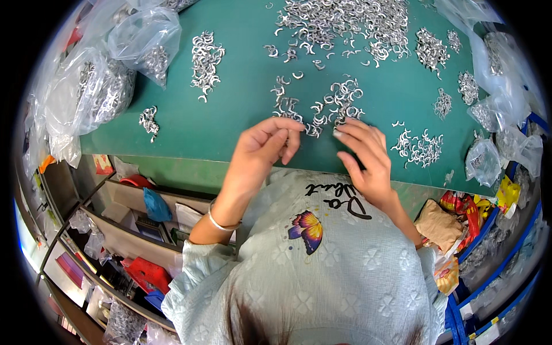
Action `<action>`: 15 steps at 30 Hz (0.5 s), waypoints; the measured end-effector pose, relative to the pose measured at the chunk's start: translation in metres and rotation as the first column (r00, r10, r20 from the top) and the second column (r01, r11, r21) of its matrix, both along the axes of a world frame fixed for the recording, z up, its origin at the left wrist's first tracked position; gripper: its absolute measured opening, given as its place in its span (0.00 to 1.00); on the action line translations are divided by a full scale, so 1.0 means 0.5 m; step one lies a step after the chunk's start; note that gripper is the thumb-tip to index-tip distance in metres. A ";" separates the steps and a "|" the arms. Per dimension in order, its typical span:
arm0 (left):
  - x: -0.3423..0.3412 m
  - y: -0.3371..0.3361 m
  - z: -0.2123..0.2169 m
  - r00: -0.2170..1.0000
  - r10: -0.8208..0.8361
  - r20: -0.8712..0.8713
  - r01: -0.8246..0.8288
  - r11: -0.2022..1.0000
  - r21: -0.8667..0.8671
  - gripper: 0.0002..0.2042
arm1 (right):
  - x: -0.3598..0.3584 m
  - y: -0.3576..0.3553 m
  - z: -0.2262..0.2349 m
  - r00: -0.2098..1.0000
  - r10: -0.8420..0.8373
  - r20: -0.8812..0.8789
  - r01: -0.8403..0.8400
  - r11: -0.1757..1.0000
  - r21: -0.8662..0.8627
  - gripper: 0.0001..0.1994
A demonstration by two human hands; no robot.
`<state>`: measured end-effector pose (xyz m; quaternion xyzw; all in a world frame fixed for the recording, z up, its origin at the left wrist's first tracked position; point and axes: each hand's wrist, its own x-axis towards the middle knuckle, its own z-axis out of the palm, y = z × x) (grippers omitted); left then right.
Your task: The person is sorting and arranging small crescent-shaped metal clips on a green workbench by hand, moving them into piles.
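At mid-frame we work small curved metal clips (322, 115) on the green mat (230, 126). Our left hand (265, 146) pinches closed, contents unclear; our right hand (363, 155) spreads open. They seem light, stiff, slippery: pinch across the curve.

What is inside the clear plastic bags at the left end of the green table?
The clear plastic bags hold small silvery metal clips, like those loose on the green table. Deeper contents are hidden by folds.
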<state>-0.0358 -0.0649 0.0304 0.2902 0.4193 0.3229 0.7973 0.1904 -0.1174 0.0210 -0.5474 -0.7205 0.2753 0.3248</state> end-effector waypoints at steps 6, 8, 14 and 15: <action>0.026 -0.002 -0.016 0.609 0.335 -0.719 0.275 0.762 0.587 0.07 | 0.003 0.006 -0.008 0.988 -0.153 0.011 0.152 0.988 0.040 0.13; 0.027 0.002 -0.021 0.535 0.381 -0.754 0.310 0.742 0.595 0.08 | 0.004 0.006 -0.005 0.986 -0.163 0.044 0.160 0.985 0.068 0.12; 0.033 0.011 -0.025 0.544 0.379 -0.749 0.363 0.698 0.617 0.06 | 0.008 -0.001 -0.001 0.979 -0.204 -0.001 0.203 0.975 0.092 0.10; 0.032 0.011 -0.020 0.569 0.354 -0.742 0.320 0.736 0.596 0.06 | 0.011 -0.001 -0.001 0.977 -0.214 -0.019 0.214 0.972 0.099 0.10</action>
